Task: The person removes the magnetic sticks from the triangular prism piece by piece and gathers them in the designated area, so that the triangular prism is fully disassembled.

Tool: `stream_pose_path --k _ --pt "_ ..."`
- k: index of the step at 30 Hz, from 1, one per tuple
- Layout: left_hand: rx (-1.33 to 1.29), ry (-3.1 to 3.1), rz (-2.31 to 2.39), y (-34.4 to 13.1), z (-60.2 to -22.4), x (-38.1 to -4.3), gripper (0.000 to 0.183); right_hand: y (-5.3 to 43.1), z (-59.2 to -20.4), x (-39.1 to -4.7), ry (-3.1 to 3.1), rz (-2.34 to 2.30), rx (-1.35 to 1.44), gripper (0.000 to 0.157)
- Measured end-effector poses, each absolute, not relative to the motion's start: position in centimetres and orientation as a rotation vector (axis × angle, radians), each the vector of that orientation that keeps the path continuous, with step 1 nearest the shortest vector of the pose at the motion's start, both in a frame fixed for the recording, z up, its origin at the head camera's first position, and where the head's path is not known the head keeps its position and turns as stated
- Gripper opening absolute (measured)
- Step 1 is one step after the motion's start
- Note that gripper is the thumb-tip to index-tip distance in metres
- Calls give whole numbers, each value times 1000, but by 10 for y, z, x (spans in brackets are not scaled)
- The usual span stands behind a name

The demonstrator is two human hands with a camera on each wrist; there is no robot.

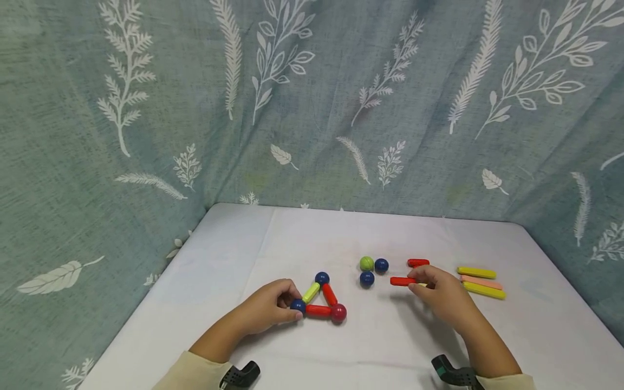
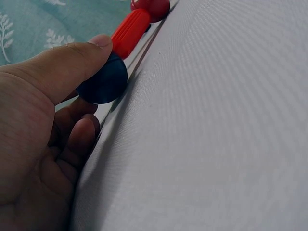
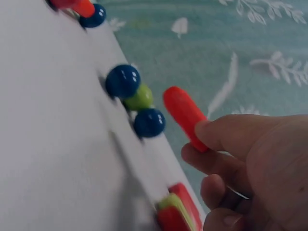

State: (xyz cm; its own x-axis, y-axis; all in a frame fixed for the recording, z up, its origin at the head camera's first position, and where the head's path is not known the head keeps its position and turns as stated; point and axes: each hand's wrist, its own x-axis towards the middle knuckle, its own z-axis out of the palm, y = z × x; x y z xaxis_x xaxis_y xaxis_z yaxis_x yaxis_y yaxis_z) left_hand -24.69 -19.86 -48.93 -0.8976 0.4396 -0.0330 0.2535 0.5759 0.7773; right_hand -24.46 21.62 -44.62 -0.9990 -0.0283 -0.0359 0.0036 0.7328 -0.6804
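Note:
On the white table, a triangle of balls and rods has a blue ball [image 1: 322,278] at its top, a red ball [image 1: 338,313] at its right and another blue ball [image 2: 103,83] at its left. Two red rods [image 1: 318,311] and a yellow-green rod [image 1: 311,292] join them. My left hand [image 1: 273,306] pinches the left blue ball between thumb and fingers. Off to the right, my right hand [image 1: 443,295] holds a loose red rod [image 3: 185,118] by one end, raised above the table. Its other end points left, touching nothing.
Between the hands lie a green ball [image 1: 366,264] and two blue balls [image 1: 367,279], grouped together. Another red rod [image 1: 418,262] lies behind the right hand. Yellow rods [image 1: 483,290] and a salmon rod [image 1: 487,283] lie farther right. Patterned cloth [image 1: 312,162] hangs behind the table.

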Motion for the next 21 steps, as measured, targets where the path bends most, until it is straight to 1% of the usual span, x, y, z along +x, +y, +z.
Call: stream_pose_path --k 11,18,21 --pt "573 2591 1217 -198 -488 -248 32 259 -449 -240 2783 -1087 144 28" --pt "583 2595 1214 -200 -486 -248 31 274 -453 -240 2750 -1052 101 25" --pt "576 2594 1216 -199 -486 -248 31 276 -454 -240 2744 -1034 92 26"
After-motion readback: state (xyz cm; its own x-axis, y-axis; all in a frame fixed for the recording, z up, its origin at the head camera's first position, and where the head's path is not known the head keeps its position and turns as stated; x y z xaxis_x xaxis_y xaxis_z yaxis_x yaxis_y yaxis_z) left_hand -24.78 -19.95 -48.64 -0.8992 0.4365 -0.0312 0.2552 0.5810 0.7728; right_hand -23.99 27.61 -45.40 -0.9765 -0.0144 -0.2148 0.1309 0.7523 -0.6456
